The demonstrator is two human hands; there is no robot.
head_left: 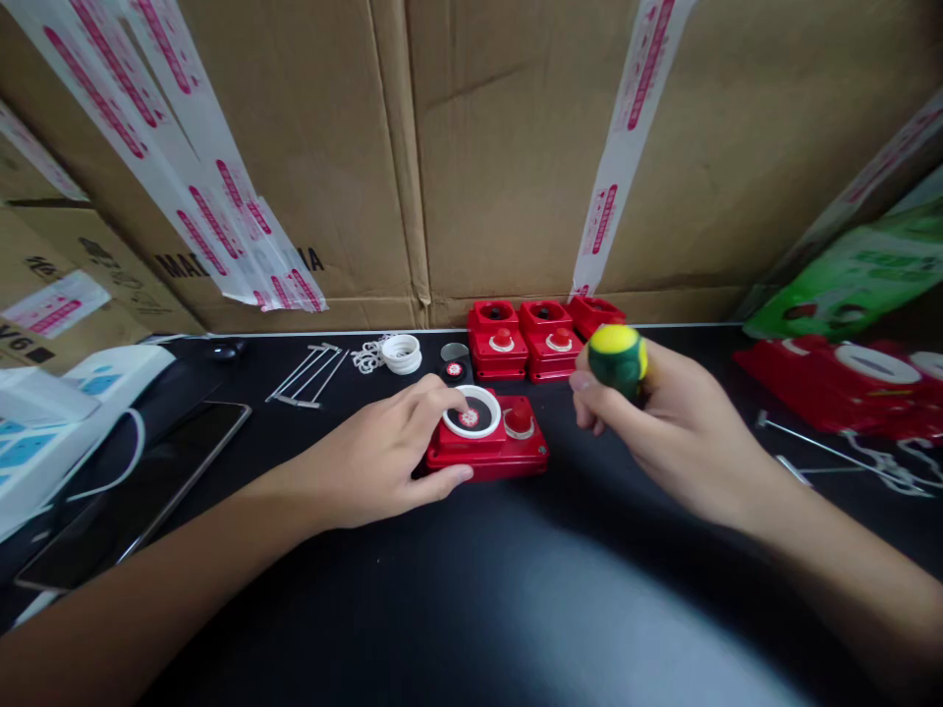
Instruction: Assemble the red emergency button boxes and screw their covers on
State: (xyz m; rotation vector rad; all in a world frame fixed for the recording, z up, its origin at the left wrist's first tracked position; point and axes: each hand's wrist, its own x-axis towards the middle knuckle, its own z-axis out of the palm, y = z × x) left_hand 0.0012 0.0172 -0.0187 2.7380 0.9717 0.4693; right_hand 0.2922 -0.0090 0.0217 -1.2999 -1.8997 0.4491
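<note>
A red box (pixel 486 463) with a round white ring (pixel 497 405) and a red knob (pixel 520 416) lies on the black table in front of me. Inside the ring is a dark disc with a red-and-white label (pixel 469 416). My left hand (pixel 394 447) grips the box's left side, fingers over the ring and thumb along the front edge. To the right of the box and apart from it, my right hand (pixel 655 417) is wrapped around a screwdriver (pixel 617 359) by its green-and-yellow handle. The shaft is hidden from view.
Behind stand more red boxes (pixel 498 344), stacked white rings (pixel 402 353), dark discs (pixel 455 361) and small metal hammers (pixel 305 378). On the left lie a phone (pixel 147 481) and a power strip (pixel 88 412). Further red boxes (pixel 832 388) sit right; cardboard (pixel 501 177) walls the back.
</note>
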